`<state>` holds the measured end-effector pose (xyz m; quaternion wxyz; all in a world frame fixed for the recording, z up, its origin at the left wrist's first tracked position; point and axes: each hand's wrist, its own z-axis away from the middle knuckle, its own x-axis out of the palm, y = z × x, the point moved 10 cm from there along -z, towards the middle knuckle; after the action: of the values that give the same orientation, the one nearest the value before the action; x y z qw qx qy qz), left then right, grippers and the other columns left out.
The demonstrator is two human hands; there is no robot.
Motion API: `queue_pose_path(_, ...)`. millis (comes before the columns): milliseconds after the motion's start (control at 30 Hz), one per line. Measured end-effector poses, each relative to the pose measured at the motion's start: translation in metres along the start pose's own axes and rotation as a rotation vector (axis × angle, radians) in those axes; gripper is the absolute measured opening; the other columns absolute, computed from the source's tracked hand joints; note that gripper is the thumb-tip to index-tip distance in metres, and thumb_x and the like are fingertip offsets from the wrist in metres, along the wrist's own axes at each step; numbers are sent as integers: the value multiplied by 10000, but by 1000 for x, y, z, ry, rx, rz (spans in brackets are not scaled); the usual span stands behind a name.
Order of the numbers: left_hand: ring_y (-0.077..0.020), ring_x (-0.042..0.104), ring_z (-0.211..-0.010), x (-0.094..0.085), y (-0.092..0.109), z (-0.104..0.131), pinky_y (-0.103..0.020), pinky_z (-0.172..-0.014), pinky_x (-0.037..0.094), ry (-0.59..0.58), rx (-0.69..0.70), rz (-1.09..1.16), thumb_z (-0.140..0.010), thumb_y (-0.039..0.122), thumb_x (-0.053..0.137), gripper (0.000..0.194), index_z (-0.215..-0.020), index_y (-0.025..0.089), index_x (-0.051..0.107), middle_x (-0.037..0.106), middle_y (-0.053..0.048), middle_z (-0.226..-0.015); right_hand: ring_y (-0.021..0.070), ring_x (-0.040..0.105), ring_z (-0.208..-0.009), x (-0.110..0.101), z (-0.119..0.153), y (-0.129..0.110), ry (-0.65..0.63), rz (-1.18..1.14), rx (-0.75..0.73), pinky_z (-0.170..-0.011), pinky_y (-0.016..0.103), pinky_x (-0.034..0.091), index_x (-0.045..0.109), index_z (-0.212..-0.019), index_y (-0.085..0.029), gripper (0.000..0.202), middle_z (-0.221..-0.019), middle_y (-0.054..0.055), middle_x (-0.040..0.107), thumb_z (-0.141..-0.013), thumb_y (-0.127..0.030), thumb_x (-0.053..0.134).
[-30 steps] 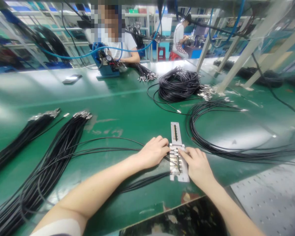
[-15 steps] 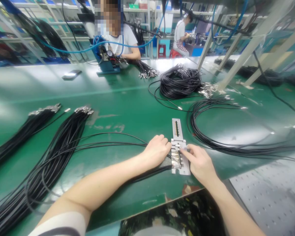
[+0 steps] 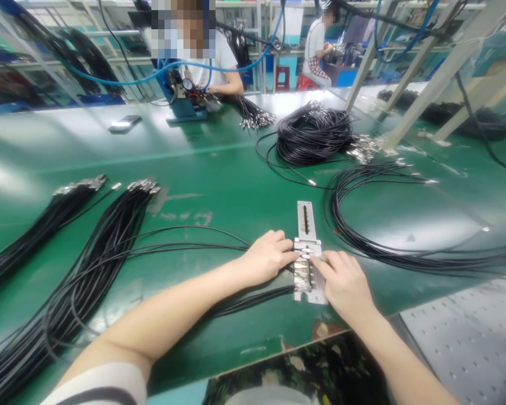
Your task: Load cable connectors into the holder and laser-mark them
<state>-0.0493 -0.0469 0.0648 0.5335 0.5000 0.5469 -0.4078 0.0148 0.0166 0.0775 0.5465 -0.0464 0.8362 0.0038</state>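
A metal fixture (image 3: 318, 281) lies on the green table, its slotted plate (image 3: 306, 220) extending away from me. Several silver connectors (image 3: 300, 270) with black cables sit across it. My left hand (image 3: 270, 256) is closed at the fixture's left edge, fingertips at a connector; cables run leftward from beneath it. What it pinches is too small to make out. From the right, my right hand (image 3: 346, 278) reaches in, its index finger touching the connectors' right ends and its other fingers curled. Whether it grips anything is unclear.
Cable bundles (image 3: 105, 247) lie at the left. Coiled cables (image 3: 314, 135) and a looser loop (image 3: 341, 197) are at the right. A phone (image 3: 125, 124), a blue gauge device (image 3: 185, 104) and a person (image 3: 225, 62) are across the table. A perforated metal plate (image 3: 468, 332) is near right.
My left fingertips have moved slightly right onto the fixture, nearer my right index finger. The view has shifted a little.
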Motion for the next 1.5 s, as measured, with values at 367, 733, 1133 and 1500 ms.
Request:
queue_pose_path(367, -212, 419, -846, -20, 15, 7, -332, -655, 334, -111, 30, -150, -839, 168, 451, 180, -995, 153, 539, 523, -79, -969, 179, 519, -853, -4, 5, 24, 84, -386, 129, -739, 325, 428, 610, -1026, -190, 379, -936, 64, 549, -808, -33, 343)
queue_pose_path(733, -167, 508, -735, -24, -5, 3, -273, -627, 394, -54, -142, -1, -902, 217, 404, 144, -893, 162, 537, 568, -26, -795, 126, 564, -781, 2, 9, 47, 50, -700, 281, -723, 275, 477, 628, -999, -246, 358, -925, 25, 551, -798, -74, 387)
queue_pose_path(1133, -153, 536, -718, -4, -4, 1, -253, -629, 417, -89, -137, 45, -882, 189, 432, 188, -786, 156, 590, 555, -26, -785, 176, 512, -865, -4, 10, 18, 57, -339, 44, -764, 357, 436, 658, -1023, -214, 424, -1052, 85, 517, -790, -12, 366)
queue_pose_path(1500, -158, 470, -754, -5, 9, 5, -267, -613, 360, -99, 39, 35, -908, 212, 379, 270, -1078, 269, 581, 536, -30, -827, 190, 467, -814, -8, 7, -1, 71, -87, -24, -704, 324, 351, 657, -963, -185, 280, -919, 80, 598, -831, -79, 435)
